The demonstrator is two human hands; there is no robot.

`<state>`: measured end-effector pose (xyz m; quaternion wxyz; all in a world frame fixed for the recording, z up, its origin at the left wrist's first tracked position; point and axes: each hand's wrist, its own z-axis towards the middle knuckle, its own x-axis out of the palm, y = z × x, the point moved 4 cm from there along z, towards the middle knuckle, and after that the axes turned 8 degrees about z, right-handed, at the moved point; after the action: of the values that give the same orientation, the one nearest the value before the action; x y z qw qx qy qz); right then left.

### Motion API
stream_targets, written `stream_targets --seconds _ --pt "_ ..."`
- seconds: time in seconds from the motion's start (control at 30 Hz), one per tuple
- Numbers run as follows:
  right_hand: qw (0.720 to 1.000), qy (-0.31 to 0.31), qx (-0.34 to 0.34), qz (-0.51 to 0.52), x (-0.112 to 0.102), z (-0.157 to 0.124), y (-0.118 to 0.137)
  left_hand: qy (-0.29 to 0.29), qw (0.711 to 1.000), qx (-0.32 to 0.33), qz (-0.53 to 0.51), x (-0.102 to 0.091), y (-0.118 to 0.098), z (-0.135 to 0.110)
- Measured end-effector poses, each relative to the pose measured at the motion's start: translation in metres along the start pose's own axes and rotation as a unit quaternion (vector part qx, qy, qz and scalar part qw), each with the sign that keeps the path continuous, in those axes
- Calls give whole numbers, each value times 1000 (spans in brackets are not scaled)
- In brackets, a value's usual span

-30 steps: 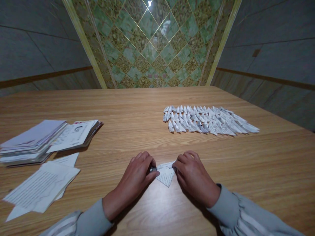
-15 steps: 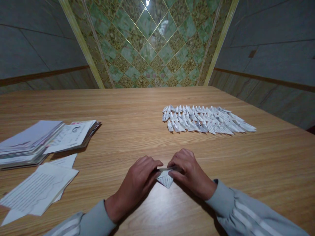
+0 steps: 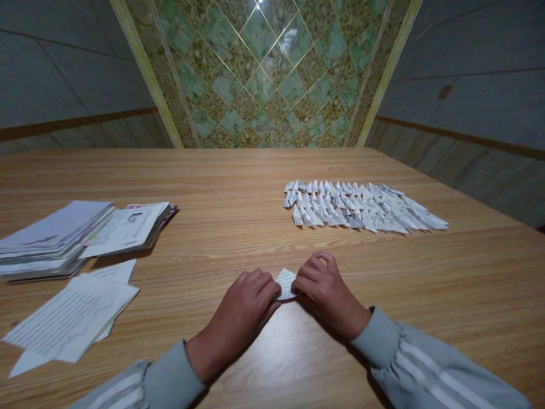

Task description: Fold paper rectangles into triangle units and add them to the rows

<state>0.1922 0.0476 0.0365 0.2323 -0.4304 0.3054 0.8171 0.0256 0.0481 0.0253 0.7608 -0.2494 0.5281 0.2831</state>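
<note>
Head-worn view, facing forward and down, hands [image 3: 251, 298] near, tiled wall [image 3: 261, 82] beyond

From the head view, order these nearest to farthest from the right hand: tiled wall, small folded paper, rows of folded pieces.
1. Small folded paper: touching the right hand, on its left.
2. Rows of folded pieces: ahead on the table, slightly right.
3. Tiled wall: ahead, beyond the table.

No text is legible. Small blurred print shows on the folded white paper piece [image 3: 285, 282], the loose white paper sheets [image 3: 79, 312] and the white rectangular page [image 3: 130, 230] beyond them.
</note>
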Motion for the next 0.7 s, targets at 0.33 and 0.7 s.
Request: stream_targets --seconds 0.33,0.7 --pt "987 64 118 92 -2 -3 -17 42 995 -83 -47 0 7 -1" --pt "975 64 175 120 0 -3 -26 24 990 -125 -65 1 13 -1"
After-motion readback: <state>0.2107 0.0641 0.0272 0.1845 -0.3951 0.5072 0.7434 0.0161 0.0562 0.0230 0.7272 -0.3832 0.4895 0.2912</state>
